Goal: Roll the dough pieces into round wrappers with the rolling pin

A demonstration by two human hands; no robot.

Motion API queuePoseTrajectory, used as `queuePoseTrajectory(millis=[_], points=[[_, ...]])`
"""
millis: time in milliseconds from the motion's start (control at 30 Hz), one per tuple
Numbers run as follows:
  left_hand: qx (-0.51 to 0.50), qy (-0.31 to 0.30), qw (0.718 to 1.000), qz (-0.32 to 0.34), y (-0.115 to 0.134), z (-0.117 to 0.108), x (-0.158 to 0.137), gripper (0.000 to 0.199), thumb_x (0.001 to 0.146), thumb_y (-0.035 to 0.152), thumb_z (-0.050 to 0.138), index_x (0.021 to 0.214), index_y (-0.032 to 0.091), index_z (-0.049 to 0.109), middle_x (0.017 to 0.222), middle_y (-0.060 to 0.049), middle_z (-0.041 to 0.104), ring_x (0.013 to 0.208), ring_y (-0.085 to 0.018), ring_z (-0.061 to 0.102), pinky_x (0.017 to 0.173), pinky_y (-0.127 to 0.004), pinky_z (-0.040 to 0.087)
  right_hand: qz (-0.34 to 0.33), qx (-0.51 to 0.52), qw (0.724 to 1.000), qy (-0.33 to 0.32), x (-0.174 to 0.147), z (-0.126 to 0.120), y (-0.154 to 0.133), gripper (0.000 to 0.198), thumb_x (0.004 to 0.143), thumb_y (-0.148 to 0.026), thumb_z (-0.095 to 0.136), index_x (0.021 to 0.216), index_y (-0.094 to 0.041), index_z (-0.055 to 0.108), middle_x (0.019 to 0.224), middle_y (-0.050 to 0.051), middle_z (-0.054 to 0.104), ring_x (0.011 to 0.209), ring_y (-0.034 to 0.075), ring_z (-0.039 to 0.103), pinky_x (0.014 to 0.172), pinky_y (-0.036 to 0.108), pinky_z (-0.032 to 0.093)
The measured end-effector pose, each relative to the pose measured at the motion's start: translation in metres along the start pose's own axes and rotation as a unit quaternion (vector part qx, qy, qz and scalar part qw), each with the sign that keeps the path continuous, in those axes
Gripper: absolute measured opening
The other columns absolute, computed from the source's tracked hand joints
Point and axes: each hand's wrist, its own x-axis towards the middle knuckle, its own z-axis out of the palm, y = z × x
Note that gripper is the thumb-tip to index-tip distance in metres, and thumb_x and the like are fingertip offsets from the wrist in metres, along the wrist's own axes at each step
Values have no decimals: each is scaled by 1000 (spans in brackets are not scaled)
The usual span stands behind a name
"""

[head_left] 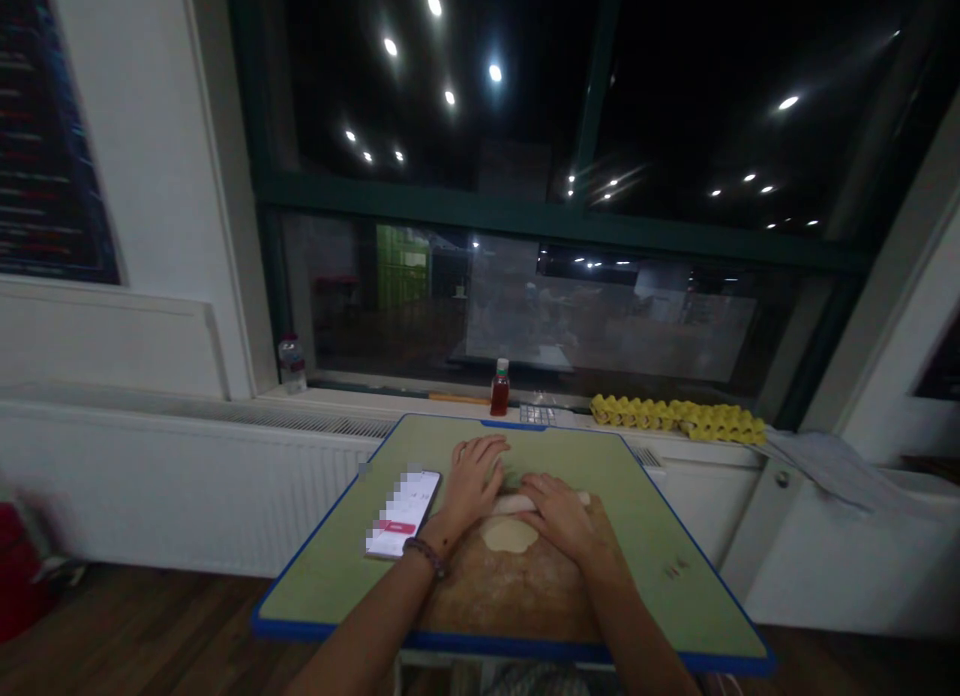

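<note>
A pale rolling pin [513,503] lies crosswise on a floury brown wooden board [517,601]. My right hand [559,511] is closed over its right part, with the pin's end showing past the hand. At the pin's left end is my left hand [474,479], its fingers stretched out and somewhat apart; whether its palm presses on the pin is hidden. Just on the near side of the pin, between my wrists, a flat round of dough [510,536] rests on the board. A beaded bracelet [425,556] circles my left wrist.
The board sits on a green, blue-edged table [675,596]. A lit phone [405,511] lies left of my left hand. On the windowsill stand a bottle of red liquid [499,388], a clear plastic bottle [292,364] and yellow egg trays [675,418]. A white radiator [187,496] runs behind.
</note>
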Motion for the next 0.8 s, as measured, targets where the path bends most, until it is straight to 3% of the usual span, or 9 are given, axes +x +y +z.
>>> queuePoseTrajectory(millis=[100,200,333,500,667,800], points=[[-33,42,998,-17,1,-11,-14,33,93,22,36,119,24,57,130,-4,57,119,-21,46,101,-39,31,49,-6,998,35,0,-1,6,33,94,-36,50,121,-20,58,134,8,56,116,23,55,99,35,42],[-65,46,996,-36,0,-15,-27,31,93,23,36,114,24,58,125,-5,59,118,-21,47,101,-38,33,140,-1,988,68,-2,-5,12,31,96,-39,45,119,-22,57,130,7,58,105,21,62,88,31,47],[-98,-47,990,-86,-2,-11,-33,26,92,26,39,109,22,58,120,-5,61,114,-21,50,99,-36,37,233,-13,967,103,-5,-8,18,31,97,-41,42,119,-25,56,116,6,64,93,19,66,74,27,48],[-66,-202,962,-170,3,-3,-36,44,90,41,45,127,17,49,135,-11,51,126,-27,41,107,-40,30,233,-8,965,118,-6,-3,21,32,97,-39,43,125,-27,53,116,5,64,91,17,67,71,24,47],[-48,-247,954,-165,13,-4,-38,49,87,53,48,125,23,52,131,-8,54,123,-30,43,104,-43,30,216,1,970,112,-6,1,22,32,96,-38,45,125,-28,54,114,5,66,89,18,67,72,25,47],[-21,-259,955,-143,14,-2,-37,50,83,53,54,124,24,54,128,-8,55,122,-31,43,104,-44,28,224,9,968,109,-6,0,22,30,96,-36,47,123,-28,55,114,4,67,90,18,67,73,25,47]])
